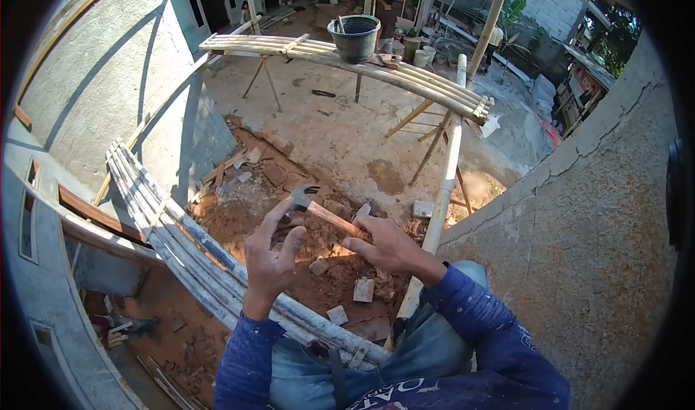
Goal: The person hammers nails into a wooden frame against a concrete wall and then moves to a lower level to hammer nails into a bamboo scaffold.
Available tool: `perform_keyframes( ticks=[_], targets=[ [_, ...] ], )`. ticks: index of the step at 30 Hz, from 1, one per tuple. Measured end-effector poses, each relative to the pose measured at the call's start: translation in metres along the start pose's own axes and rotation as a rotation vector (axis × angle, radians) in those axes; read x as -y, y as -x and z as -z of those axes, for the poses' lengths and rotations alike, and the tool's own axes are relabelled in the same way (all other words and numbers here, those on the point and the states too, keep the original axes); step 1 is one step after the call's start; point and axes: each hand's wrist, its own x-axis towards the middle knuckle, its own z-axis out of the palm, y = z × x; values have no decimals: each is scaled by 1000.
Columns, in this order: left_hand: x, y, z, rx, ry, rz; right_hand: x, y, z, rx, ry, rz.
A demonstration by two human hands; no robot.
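Observation:
A claw hammer (331,218) with a wooden handle is held out in front of me, its metal head up and to the left. My right hand (391,245) is wrapped round the lower end of the handle. Close under the hammer head is my left hand (271,258), thumb and fingers apart and gripping nothing, with the index fingertip right at the head. Below both hands, my legs in blue jeans (308,377) rest over a platform of bamboo poles (206,265).
A black bucket (355,39) stands on a second bamboo platform (304,50) across the yard, beside a hand tool (385,61). A bamboo upright (443,193) rises at my right, near a cracked plastered wall (572,250). Rubble and broken blocks (363,289) lie on the earth far below.

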Motion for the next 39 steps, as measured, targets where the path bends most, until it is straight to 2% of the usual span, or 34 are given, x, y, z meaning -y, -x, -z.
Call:
perform_keyframes(
  ticks=[1, 2, 3, 5, 8, 11, 13, 20, 23, 31, 37, 39],
  targets=[
    [3, 0, 1, 12, 5, -5, -2, -1, -2, 23, -32, 60],
    [6, 1, 3, -4, 158, 44, -5, -1, -4, 39, -71, 84],
    [9, 1, 5, -22, 310, 96, -4, -1, -5, 32, -73, 76],
    [8, -1, 10, -20, 376, 118, -1, 0, -8, 88, -84, 112],
    [10, 0, 8, -53, 652, 227, 5, 2, -16, 93, -119, 100],
    [13, 0, 6, -76, 641, 240, 4, 6, -20, 71, -105, 104],
    [11, -1, 0, -131, 641, 258, 11, 10, -16, 156, -62, 22],
    [16, 3, 1, -147, 523, 265, 5, 11, -20, 184, -73, 52],
    [17, 2, 0, -161, 496, 211, 3, 10, -22, 168, -104, 66],
    [25, 5, -4, -198, 331, 210, 11, 15, -12, 189, -73, 26],
    [21, 7, -1, -245, 463, 328, 8, 16, -14, 180, -51, 48],
    [19, 5, -2, -256, 450, 304, 12, 17, -13, 202, -30, 35]
  ],
)
